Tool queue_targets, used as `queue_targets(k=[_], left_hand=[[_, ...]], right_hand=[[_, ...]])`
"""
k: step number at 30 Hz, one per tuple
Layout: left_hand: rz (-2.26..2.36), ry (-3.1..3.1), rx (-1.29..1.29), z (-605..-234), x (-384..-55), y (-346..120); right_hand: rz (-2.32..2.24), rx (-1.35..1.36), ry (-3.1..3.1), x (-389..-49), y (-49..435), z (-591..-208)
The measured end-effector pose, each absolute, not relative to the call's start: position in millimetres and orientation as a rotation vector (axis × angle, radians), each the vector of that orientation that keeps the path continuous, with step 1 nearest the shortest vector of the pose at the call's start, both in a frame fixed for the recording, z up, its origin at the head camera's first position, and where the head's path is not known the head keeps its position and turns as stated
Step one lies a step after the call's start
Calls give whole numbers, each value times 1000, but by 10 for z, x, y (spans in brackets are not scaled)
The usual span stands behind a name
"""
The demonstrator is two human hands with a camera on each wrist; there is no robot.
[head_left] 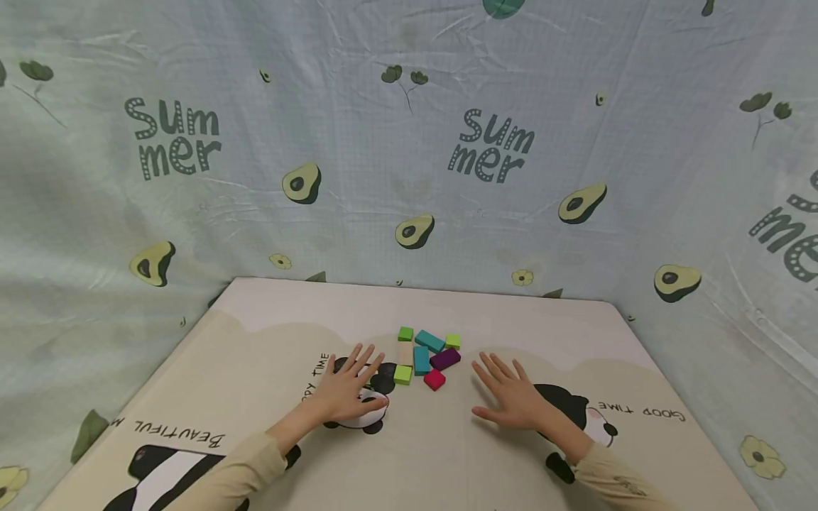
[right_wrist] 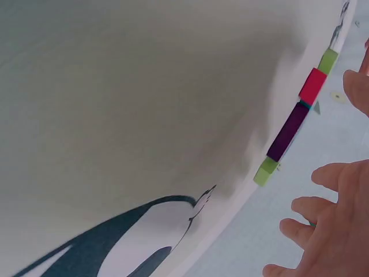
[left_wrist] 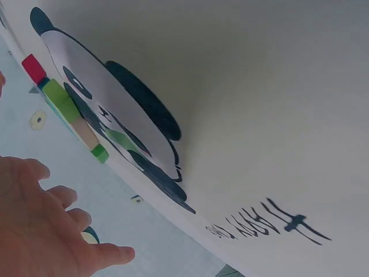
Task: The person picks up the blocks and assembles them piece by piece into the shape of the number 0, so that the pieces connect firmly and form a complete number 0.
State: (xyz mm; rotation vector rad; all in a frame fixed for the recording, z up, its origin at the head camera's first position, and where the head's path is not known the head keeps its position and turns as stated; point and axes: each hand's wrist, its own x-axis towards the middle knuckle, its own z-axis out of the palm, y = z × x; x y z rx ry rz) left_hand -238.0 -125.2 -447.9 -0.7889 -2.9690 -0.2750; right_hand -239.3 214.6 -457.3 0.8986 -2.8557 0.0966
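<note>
Several small coloured blocks lie in a loose cluster on the table between my hands. Among them are a red block (head_left: 434, 380), a purple block (head_left: 445, 358), two teal blocks, a pale wooden block (head_left: 405, 353) and green ones, such as the green block (head_left: 405, 333) at the back. My left hand (head_left: 345, 390) is spread palm down just left of the cluster, over a printed panda, holding nothing. On the right side my right hand (head_left: 511, 397) is likewise spread with fingers apart and holds nothing. Both wrist views show the blocks beyond the fingers, apart from them.
The table cover (head_left: 447, 461) is cream with printed pandas and lettering. A pale cloth (head_left: 358, 213) printed with avocados and the word "summer" hangs behind the table and along its sides.
</note>
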Motion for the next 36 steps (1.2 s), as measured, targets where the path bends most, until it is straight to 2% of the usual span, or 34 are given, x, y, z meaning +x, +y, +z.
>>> queue_targets(k=[19, 36], left_hand=[[-351, -2962, -974, -4493, -2451, -1021], [-256, -2980, -990, -4517, -2541, -908]], right_hand=[[106, 1024, -2864, -2482, 1912, -4523], [146, 1124, -2864, -2576, 1727, -4532]])
